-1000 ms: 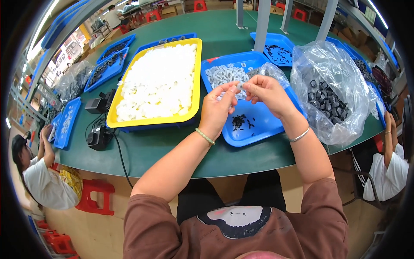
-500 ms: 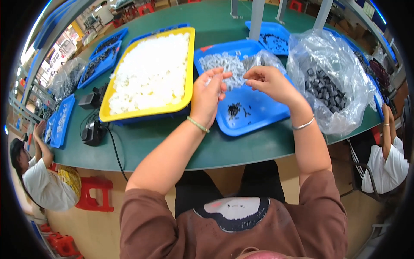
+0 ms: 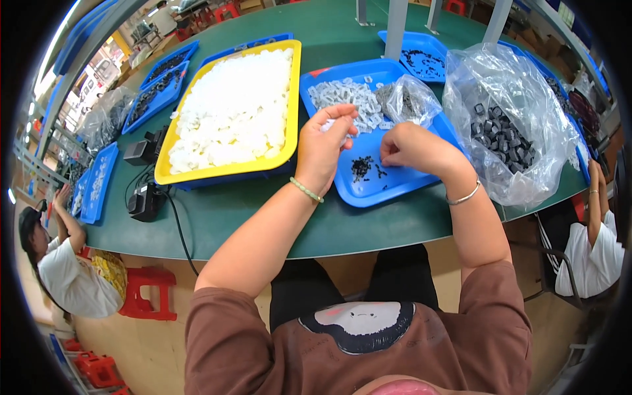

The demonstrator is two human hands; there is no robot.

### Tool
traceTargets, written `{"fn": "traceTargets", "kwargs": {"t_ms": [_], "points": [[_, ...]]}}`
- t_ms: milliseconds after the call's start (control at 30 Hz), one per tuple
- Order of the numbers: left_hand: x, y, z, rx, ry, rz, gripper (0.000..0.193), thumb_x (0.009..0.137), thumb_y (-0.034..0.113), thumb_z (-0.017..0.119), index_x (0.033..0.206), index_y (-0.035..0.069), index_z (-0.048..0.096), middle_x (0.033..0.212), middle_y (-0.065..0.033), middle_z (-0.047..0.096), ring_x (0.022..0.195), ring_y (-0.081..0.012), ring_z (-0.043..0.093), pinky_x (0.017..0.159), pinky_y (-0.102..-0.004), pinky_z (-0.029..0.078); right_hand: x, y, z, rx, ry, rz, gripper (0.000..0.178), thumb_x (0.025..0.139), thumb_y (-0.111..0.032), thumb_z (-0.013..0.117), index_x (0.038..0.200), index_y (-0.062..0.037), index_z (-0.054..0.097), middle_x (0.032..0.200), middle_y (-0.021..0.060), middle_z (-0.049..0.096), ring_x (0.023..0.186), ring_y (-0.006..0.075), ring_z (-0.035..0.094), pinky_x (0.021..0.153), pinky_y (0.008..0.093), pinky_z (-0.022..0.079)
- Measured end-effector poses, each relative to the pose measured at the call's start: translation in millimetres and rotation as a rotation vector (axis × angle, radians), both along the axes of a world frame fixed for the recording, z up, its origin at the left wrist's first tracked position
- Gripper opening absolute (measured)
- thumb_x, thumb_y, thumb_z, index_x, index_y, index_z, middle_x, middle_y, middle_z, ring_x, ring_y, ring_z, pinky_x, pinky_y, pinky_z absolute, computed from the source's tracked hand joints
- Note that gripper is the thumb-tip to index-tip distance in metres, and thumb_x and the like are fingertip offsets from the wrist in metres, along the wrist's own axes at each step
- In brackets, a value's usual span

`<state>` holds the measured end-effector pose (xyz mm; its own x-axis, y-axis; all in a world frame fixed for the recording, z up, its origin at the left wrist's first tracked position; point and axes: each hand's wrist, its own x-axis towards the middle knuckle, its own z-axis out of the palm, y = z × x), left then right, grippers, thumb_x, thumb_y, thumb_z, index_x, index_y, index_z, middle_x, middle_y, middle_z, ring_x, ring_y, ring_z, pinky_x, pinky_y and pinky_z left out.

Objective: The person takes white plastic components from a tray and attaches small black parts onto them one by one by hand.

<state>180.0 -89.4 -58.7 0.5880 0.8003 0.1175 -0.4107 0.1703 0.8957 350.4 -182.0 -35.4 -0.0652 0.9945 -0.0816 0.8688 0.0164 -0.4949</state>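
Note:
My left hand [image 3: 320, 148] is raised over the left side of a blue tray [image 3: 355, 195], thumb and fingers curled together. A bit of something whitish shows at its fingertips, too small to name. Lower and further right, my right hand [image 3: 418, 149] reaches down to the tray floor, its fingers pinched together; what they hold, if anything, is hidden. Just left of those fingertips lies a small heap of tiny black parts [image 3: 361, 168]. Behind both hands, many small translucent plastic pieces [image 3: 342, 94] are spread in the tray, beside a clear bag of small dark parts [image 3: 409, 99].
A yellow tray [image 3: 295, 99] heaped with white pieces stands at left. To the right, a large clear bag [image 3: 484, 72] holds black blocks [image 3: 503, 138]. Grey posts [image 3: 395, 33] rise behind. A black adapter [image 3: 141, 203] trails a cable. Co-workers sit at both sides.
My right hand has come down from near the left hand to the tray floor by the black parts. My left hand stays almost in place. The view has shifted slightly.

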Motion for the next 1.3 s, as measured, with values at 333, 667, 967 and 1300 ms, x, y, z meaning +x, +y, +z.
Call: {"fn": "traceTargets", "kwargs": {"t_ms": [333,667,967,1300], "points": [[-3.5,-4.2,0.7,0.072,0.008,-0.104,0.019,0.091,0.009,0.059,0.109,0.002,0.058,0.107,-0.0087,0.065,0.068,-0.0039,0.052,0.051,-0.0155,0.039,-6.1,-6.8,-8.9,0.217,-0.222,0.077,0.011,0.078,-0.011,0.061,0.078,-0.0001,0.061,0.076,0.0175,0.064,0.071,0.0349,0.061,0.067,0.0404,0.049],[-2.2,2.0,-0.5,-0.017,-0.054,-0.088,0.023,0.089,0.007,0.057,0.111,-0.002,0.057,0.107,-0.0099,0.063,0.074,-0.0081,0.056,0.057,-0.0189,0.044,-20.2,2.1,6.4,0.38,0.454,-0.098,0.006,0.082,-0.001,0.062,0.084,0.0009,0.057,0.073,0.0022,0.059,0.067,0.0089,0.054,0.063,0.0251,0.046],[-3.3,2.2,0.4,-0.073,-0.062,-0.102,0.027,0.089,0.01,0.062,0.113,0.0,0.058,0.097,-0.0051,0.064,0.069,-0.0046,0.052,0.053,-0.0167,0.039,-29.2,12.2,-2.4,0.746,0.294,-0.075,0.015,0.079,0.0,0.066,0.092,-0.0026,0.059,0.081,0.0082,0.06,0.072,0.0185,0.06,0.064,0.0288,0.049],[-2.4,-1.9,-2.4,0.047,0.02,-0.072,0.023,0.09,0.014,0.062,0.11,0.002,0.062,0.078,-0.0005,0.06,0.065,-0.0035,0.051,0.053,-0.0162,0.039,-25.0,12.8,-1.6,0.911,0.076,-0.017,0.012,0.078,0.002,0.067,0.088,-0.003,0.064,0.08,0.0077,0.06,0.073,0.0209,0.061,0.062,0.0289,0.049]]}}
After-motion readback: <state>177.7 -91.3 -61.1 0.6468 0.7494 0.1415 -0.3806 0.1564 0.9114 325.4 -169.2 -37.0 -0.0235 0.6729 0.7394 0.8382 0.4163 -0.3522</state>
